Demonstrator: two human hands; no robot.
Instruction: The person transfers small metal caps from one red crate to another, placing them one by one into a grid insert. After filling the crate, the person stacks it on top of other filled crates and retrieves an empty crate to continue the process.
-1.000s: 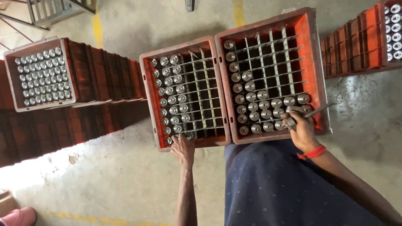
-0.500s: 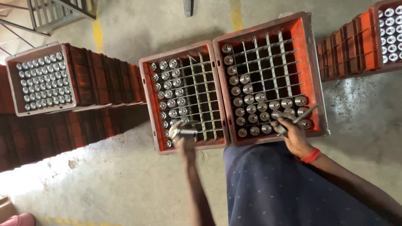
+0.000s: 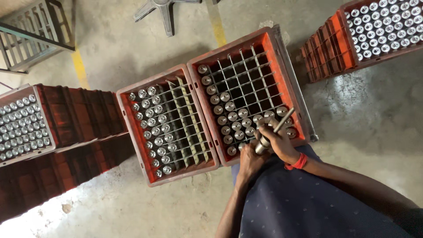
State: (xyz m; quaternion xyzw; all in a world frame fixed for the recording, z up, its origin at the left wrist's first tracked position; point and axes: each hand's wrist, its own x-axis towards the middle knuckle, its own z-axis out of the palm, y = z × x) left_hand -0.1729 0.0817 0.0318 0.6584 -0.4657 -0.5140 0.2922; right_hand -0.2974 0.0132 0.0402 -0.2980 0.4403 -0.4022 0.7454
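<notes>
Two red divided crates stand side by side on the floor before me. The left crate (image 3: 142,145) has shiny round metal parts (image 3: 155,124) filling its left columns. The right crate (image 3: 264,42) has parts in its left and near cells. My two hands meet over the near edge of the right crate. My left hand (image 3: 249,162) grips a metal cylinder (image 3: 261,145) from below. My right hand (image 3: 280,142), with a red band (image 3: 299,162) at the wrist, holds a thin metal rod (image 3: 284,120) and rests against the cylinder.
Stacked red crates full of similar parts stand at the left (image 3: 24,123) and at the top right (image 3: 383,26). A grey metal frame (image 3: 31,31) and a star-shaped chair base (image 3: 165,9) lie on the concrete floor beyond. A yellow floor line (image 3: 80,66) runs behind the crates.
My left hand lifted a metal cylinder out of the left crate and carried it right to meet my right hand at the right crate. The camera view shifted slightly.
</notes>
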